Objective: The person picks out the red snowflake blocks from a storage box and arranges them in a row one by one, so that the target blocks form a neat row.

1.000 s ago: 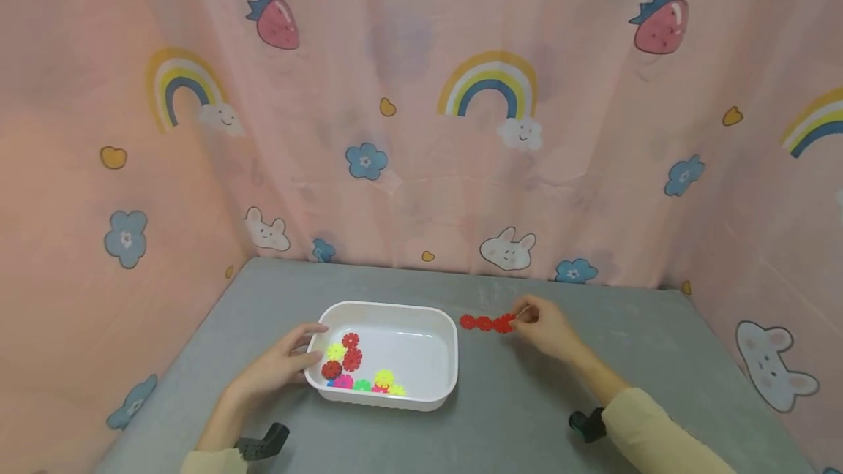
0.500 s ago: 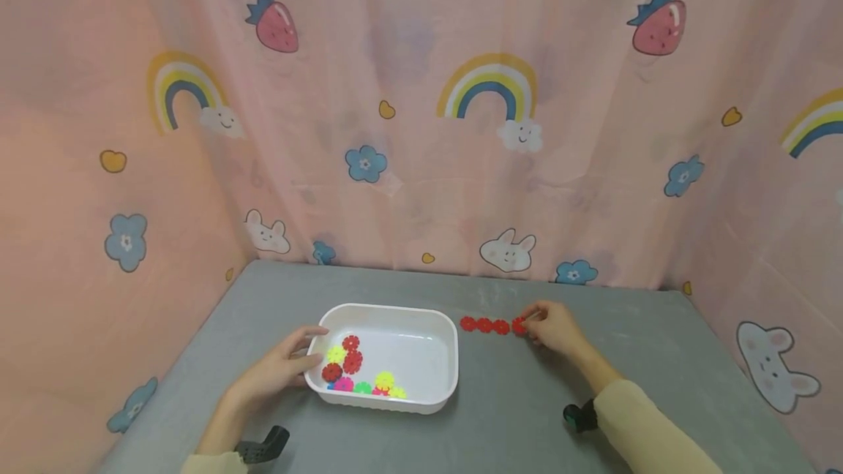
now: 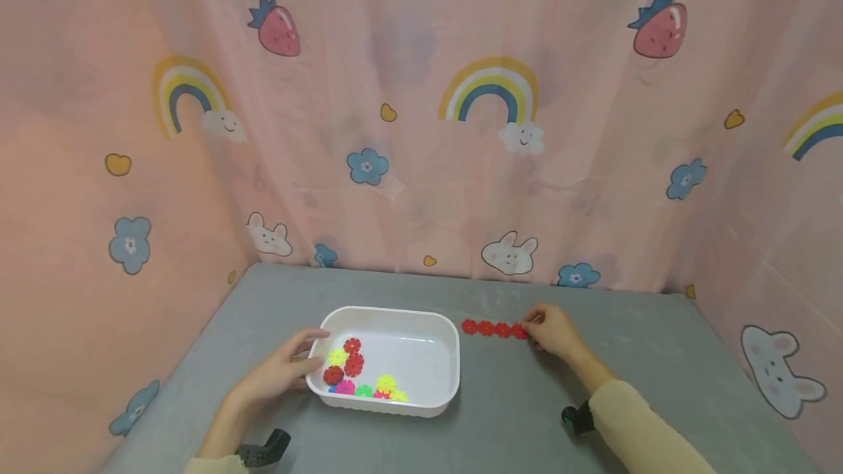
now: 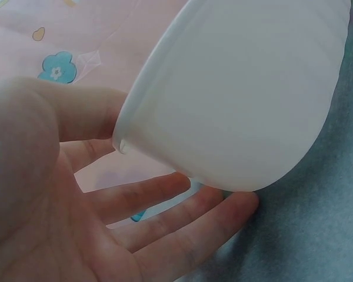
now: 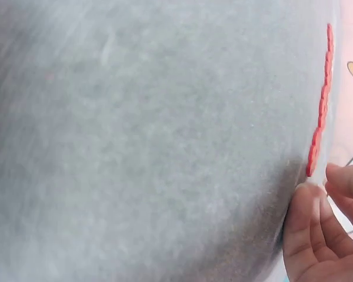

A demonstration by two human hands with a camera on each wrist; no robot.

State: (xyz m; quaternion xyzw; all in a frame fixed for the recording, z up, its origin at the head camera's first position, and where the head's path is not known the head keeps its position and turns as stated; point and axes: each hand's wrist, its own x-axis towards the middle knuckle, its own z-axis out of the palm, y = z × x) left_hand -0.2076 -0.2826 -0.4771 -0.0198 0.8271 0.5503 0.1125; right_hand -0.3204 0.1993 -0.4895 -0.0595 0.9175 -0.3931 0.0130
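My left hand [image 3: 283,368] grips the left end of a white plastic tub [image 3: 382,409], thumb over the rim and fingers against the outer wall in the left wrist view. Four-sided and rounded at the corners, the tub holds several flower-shaped plastic discs in red, yellow, pink, green and blue. To its right, several red flower-shaped discs [image 3: 486,328] lie flat in a row. My right hand [image 3: 553,331] is at the right end of that row, fingertips at the last disc, partly covering it. In the right wrist view the fingertips [image 5: 306,191] stand slightly apart beside the row's end.
Everything rests on a grey cloth-covered table [image 3: 527,415]. A pink patterned curtain [image 3: 421,196] closes off the back and both sides. Black wrist mounts [image 3: 263,448] stick out from both forearms near the table.
My right hand has drawn a red disc right, then moved it slightly back left against the row, closing the gap beside it. My left hand stays on the tub.
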